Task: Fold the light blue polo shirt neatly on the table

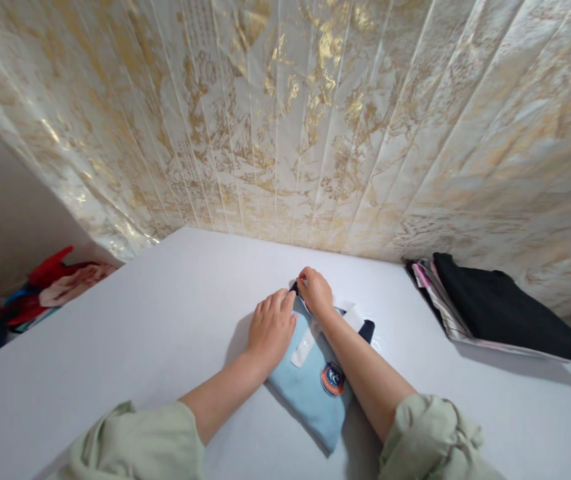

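Folding nearly done, by the look of it — light-blue polo shirt (315, 387) lay folded on the grey table (165, 320). Left hand (271, 327) pressed flat, fingers spread; right hand (315, 291) pinched the dark collar (365, 328). Next probably needs collar tucked flat.

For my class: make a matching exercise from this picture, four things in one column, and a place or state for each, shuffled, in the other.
Things:
1. light blue shirt
2. left hand
3. dark folded pile
4. red clothes heap

Places or states:
A. far left, beyond the table's edge
B. folded, under both hands
C. on the table by the wall, right
D. flat on the shirt

Pairs: 1-B, 2-D, 3-C, 4-A
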### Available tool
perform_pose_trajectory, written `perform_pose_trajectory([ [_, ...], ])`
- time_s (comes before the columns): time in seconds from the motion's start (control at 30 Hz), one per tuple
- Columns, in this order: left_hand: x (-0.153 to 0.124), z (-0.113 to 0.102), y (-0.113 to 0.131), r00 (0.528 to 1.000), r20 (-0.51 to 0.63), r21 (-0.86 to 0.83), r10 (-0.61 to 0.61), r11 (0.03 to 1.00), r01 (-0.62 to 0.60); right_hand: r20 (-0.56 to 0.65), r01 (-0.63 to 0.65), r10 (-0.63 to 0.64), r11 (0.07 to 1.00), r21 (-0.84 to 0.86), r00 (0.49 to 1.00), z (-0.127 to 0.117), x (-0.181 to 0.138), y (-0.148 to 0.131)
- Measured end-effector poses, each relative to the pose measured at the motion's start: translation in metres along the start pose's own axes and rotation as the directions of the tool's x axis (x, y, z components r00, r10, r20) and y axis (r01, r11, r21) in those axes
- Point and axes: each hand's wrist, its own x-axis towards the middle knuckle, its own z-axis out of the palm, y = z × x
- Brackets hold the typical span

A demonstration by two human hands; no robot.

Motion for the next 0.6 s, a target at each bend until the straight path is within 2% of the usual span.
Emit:
perform_pose_trajectory([
  [0.1,-0.006,0.013,0.005,0.996,-0.038,-0.030,0.085,0.996,-0.086,-0.026,-0.005,0.004,1.000,-0.011,1.000,0.003,-0.001,0.001],
  [0.23,-0.009,0.023,0.005,0.993,0.057,-0.018,0.102,0.995,-0.101,-0.043,-0.019,0.019,1.000,-0.001,0.999,0.007,0.003,0.002],
  [0.33,-0.009,0.023,0.004,0.990,0.077,-0.010,0.119,0.993,-0.118,0.037,-0.048,0.045,0.996,0.073,0.998,0.000,0.013,0.006],
  [0.43,-0.007,0.020,0.004,0.988,0.070,-0.012,0.137,0.991,-0.136,0.093,-0.065,0.054,0.990,0.121,0.994,-0.019,0.019,0.012],
  [0.53,-0.004,0.018,0.004,0.994,0.052,-0.073,0.099,0.993,-0.095,0.054,0.042,-0.046,0.996,0.080,0.997,-0.034,0.003,0.014],
  [0.6,-0.002,0.017,0.003,0.999,0.028,-0.132,0.030,0.991,-0.026,0.090,0.155,-0.158,0.987,0.041,0.983,-0.036,-0.018,0.013],
])
